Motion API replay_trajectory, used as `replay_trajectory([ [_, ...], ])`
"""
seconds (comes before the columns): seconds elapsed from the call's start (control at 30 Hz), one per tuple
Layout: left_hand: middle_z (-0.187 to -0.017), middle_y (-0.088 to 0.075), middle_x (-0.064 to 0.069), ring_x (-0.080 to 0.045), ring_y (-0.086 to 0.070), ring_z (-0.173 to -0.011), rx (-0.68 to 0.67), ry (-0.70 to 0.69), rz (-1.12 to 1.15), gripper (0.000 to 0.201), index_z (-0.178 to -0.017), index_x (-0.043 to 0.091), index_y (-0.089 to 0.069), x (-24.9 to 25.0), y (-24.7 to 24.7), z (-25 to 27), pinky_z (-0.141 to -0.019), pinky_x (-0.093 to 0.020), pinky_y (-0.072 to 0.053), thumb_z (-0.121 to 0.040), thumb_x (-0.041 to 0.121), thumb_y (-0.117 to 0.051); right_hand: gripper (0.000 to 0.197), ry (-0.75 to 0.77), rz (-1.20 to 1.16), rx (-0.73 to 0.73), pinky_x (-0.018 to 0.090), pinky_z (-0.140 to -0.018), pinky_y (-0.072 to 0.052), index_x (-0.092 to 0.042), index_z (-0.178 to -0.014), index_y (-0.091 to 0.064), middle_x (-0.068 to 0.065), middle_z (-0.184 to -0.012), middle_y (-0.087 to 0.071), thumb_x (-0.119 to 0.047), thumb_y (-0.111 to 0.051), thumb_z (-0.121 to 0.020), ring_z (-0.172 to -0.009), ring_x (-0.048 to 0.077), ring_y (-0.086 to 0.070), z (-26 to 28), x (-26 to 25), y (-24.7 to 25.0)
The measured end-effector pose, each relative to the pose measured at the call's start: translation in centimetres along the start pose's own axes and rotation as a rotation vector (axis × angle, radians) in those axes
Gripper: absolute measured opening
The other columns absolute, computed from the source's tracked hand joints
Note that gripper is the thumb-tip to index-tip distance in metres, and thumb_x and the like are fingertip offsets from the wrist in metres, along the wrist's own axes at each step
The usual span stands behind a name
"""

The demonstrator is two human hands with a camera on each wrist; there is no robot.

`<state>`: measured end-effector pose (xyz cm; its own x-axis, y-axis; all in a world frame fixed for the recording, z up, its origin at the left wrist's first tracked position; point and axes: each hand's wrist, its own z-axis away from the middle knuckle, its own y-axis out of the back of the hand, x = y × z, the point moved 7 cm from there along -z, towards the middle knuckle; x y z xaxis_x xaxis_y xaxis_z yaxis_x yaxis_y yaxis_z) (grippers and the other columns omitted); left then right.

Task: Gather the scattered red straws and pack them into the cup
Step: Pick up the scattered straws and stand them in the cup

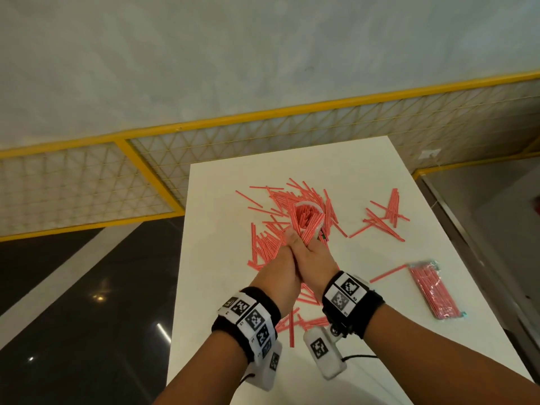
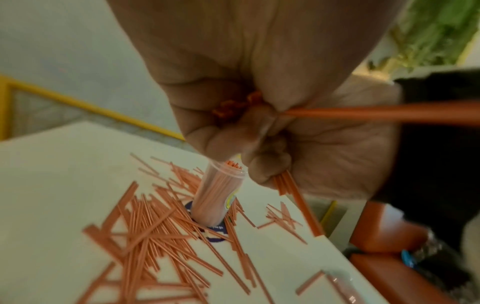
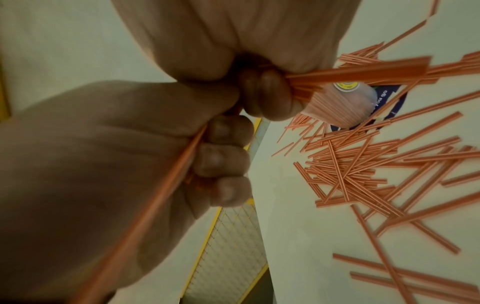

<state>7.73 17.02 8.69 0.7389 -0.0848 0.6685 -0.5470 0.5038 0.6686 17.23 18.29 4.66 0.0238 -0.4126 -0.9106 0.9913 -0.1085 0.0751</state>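
A clear plastic cup (image 1: pixel 309 213) partly filled with red straws stands mid-table, seen too in the left wrist view (image 2: pixel 221 193) and the right wrist view (image 3: pixel 345 105). Both hands meet just in front of it and grip one bundle of red straws (image 1: pixel 310 228) that slants toward the cup's rim. My left hand (image 1: pixel 277 264) curls round the bundle's near end; straw ends (image 2: pixel 230 108) show inside its fist. My right hand (image 1: pixel 315 252) holds the bundle (image 3: pixel 363 72) closer to the cup. Loose straws (image 1: pixel 267 244) lie scattered around the cup.
Another cluster of straws (image 1: pixel 385 217) lies right of the cup, and several more (image 1: pixel 292 317) lie under my wrists. A wrapped packet of straws (image 1: pixel 435 290) sits near the white table's (image 1: pixel 222 200) right edge. A blue printed disc (image 2: pixel 218 233) lies under the cup.
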Motion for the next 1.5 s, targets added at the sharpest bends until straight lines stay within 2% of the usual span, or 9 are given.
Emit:
replay_trajectory([
  [0.17,-0.085,-0.062,-0.004,-0.015,-0.05,-0.063,0.064,0.089,0.109,0.019,-0.104,0.017,-0.049,-1.5,0.3,-0.1,-0.055,-0.029,-0.041,-0.105,0.036,-0.049,0.048,-0.029,-0.003,0.162,0.036,-0.078,-0.052,-0.015,-0.085,-0.057,0.003,-0.071,-0.063,-0.059,-0.047,-0.1,-0.067,0.013,-0.06,0.1,-1.2,0.9],
  [0.33,-0.072,-0.053,0.004,-0.01,-0.043,-0.054,0.034,0.088,0.104,0.015,-0.103,0.026,-0.049,-2.8,-0.5,1.1,-0.049,-0.024,-0.035,-0.105,0.04,-0.051,0.061,-0.047,-0.189,0.173,0.047,-0.07,-0.056,0.003,-0.084,-0.066,0.014,-0.066,-0.07,-0.051,-0.046,-0.103,-0.064,0.035,-0.067,-1.2,-1.0,2.2],
  [0.5,-0.076,-0.055,0.004,-0.008,-0.047,-0.057,0.038,0.103,0.155,0.017,-0.098,0.027,-0.052,-4.8,-0.2,1.2,-0.054,-0.024,-0.041,-0.105,0.042,-0.051,0.044,0.011,-0.257,0.082,0.035,-0.051,-0.044,-0.015,-0.07,-0.05,0.002,-0.056,-0.042,-0.039,-0.049,-0.106,-0.044,0.019,-0.039,-0.6,-1.1,2.8],
  [0.63,-0.074,-0.054,0.002,-0.012,-0.046,-0.061,0.26,0.054,0.218,0.019,-0.095,0.024,-0.05,-4.4,2.6,0.0,-0.06,-0.034,-0.046,-0.108,0.036,-0.044,0.04,0.027,-0.035,-0.197,0.031,-0.046,-0.035,-0.015,-0.081,-0.049,-0.004,-0.058,-0.038,-0.047,-0.049,-0.104,-0.045,0.015,-0.032,1.4,-0.5,0.8],
  [0.87,-0.074,-0.056,-0.001,-0.01,-0.045,-0.051,0.499,-0.022,0.305,0.024,-0.104,0.021,-0.053,-1.3,6.5,-1.0,-0.052,-0.031,-0.043,-0.11,0.032,-0.033,0.038,-0.046,-0.022,-0.412,0.029,-0.048,-0.03,-0.021,-0.074,-0.059,0.0,-0.06,-0.041,-0.044,-0.053,-0.104,-0.048,0.015,-0.032,5.0,-0.3,-2.5],
  [1.03,-0.075,-0.063,-0.01,-0.029,-0.058,-0.056,0.473,-0.106,0.239,0.022,-0.107,0.026,-0.048,0.1,6.4,-0.8,-0.056,-0.049,-0.051,-0.11,0.038,-0.03,0.033,-0.221,-0.323,-0.448,0.034,-0.054,-0.019,-0.008,-0.075,-0.066,0.01,-0.063,-0.038,-0.022,-0.047,-0.097,-0.049,0.017,-0.021,5.4,-0.1,-2.2],
  [1.27,-0.073,-0.056,0.004,-0.013,-0.054,-0.063,0.562,-0.127,0.479,0.033,-0.102,0.022,-0.054,-0.5,5.6,-0.5,-0.062,-0.04,-0.048,-0.11,0.042,-0.029,0.033,-0.064,-0.141,-0.498,0.034,-0.054,-0.025,-0.016,-0.069,-0.036,0.005,-0.063,-0.032,-0.025,-0.056,-0.093,-0.054,0.019,-0.024,5.4,-2.2,-1.5],
  [1.37,-0.074,-0.063,-0.001,-0.02,-0.063,-0.072,0.437,0.115,0.841,0.054,-0.107,0.01,-0.062,-2.4,3.8,-0.7,-0.075,-0.045,-0.059,-0.108,0.054,-0.03,0.038,0.265,0.027,-0.352,0.034,-0.053,-0.035,-0.031,-0.07,-0.061,0.011,-0.057,-0.035,-0.038,-0.051,-0.107,-0.051,0.024,-0.036,5.7,-6.4,-0.1],
  [1.5,-0.101,-0.075,-0.013,-0.028,-0.073,-0.096,0.016,0.359,1.136,0.088,-0.105,0.008,-0.072,-2.3,-0.2,-0.2,-0.103,-0.053,-0.054,-0.094,0.081,-0.024,0.043,0.518,-0.04,-0.16,0.026,-0.05,-0.039,-0.004,-0.074,-0.051,0.003,-0.054,-0.041,-0.034,-0.053,-0.105,-0.047,0.015,-0.042,5.9,-10.7,1.2],
])
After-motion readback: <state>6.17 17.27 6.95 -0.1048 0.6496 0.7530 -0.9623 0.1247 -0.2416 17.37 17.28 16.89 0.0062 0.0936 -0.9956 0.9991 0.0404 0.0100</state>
